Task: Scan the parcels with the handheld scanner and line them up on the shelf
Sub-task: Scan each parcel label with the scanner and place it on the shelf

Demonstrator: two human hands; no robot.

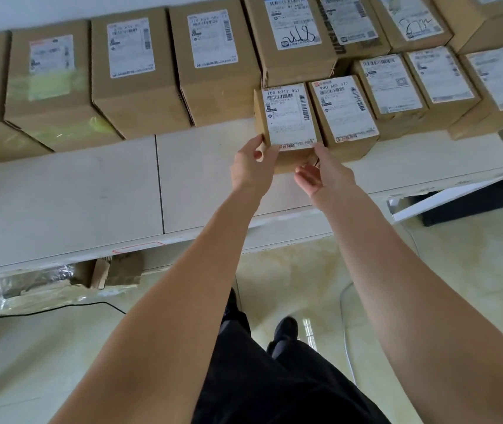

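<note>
Both forearms reach up-frame: left hand [251, 166] grips the small parcel [290, 117], right hand [323, 175] released beside it; lining-up step, next nudge it flush on the shelf [91, 194].

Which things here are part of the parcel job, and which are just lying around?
Part of the job:
- small parcel, left hand gripping it, right hand at its corner
- neighbouring parcel
- big boxes lined up
- shelf

Just lying about:
- black cable on the floor
- crumpled plastic wrap under the shelf

No scanner shows.
</note>
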